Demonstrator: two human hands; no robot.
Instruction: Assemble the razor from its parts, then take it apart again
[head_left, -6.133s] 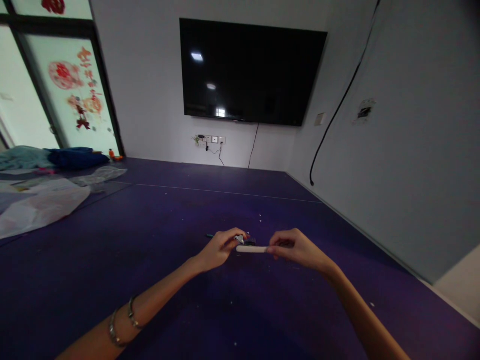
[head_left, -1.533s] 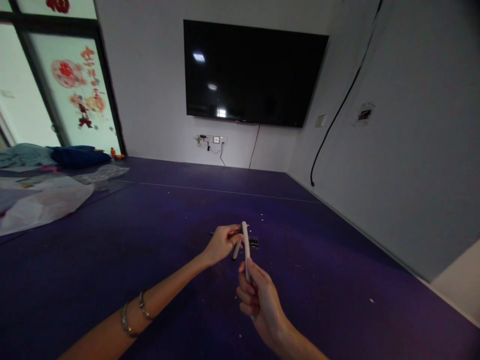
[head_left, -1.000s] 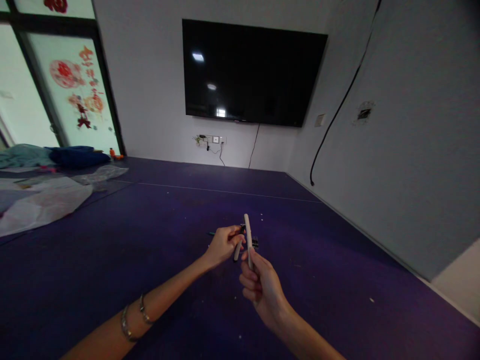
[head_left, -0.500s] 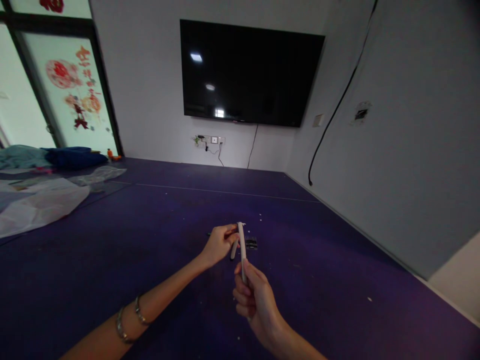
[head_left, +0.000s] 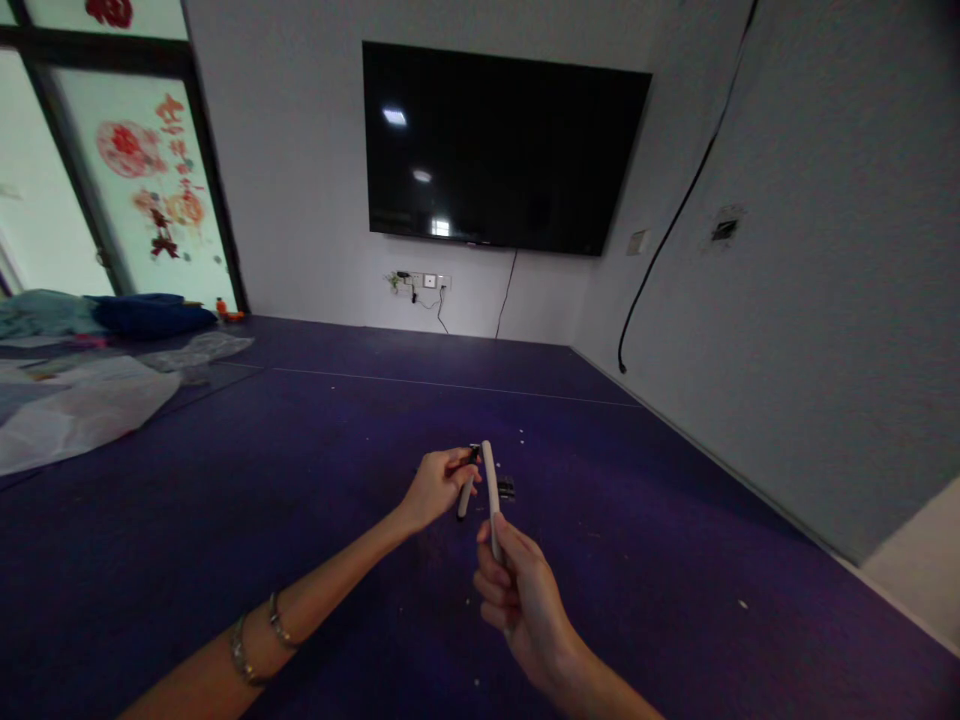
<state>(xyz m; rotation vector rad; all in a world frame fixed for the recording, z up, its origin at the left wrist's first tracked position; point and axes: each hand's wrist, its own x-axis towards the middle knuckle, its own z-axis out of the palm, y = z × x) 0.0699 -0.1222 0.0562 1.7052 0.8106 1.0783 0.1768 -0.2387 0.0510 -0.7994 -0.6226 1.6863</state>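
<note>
Purple floor (head_left: 225, 520): spreads beneath and all around the white stick (head_left: 491, 485) that you hold.
Television (head_left: 510, 150): on the wall beyond and above the white stick, its dark screen reflecting some lights.
Plastic sheet (head_left: 97, 410): whitish and crumpled, well to the left of the white stick.
Right hand (head_left: 525, 590): at the near end of the white stick, your thumb and curled fingers closed firmly around it.
Left hand (head_left: 439, 490): just left of the white stick's far end, your thumb and fingertips pinched together on the grey stick (head_left: 465, 498).
White stick: slim, its free end tilted up and away from you; you can't tell whether that end touches anything.
Grey stick: left of the white stick, its dark-tipped lower end pointing back toward you.
Dark packet (head_left: 507, 489): on the floor, just right of the white stick; its contents are too small to tell.
Pale flecks (head_left: 522, 436): scattered on the floor around the white stick.
</note>
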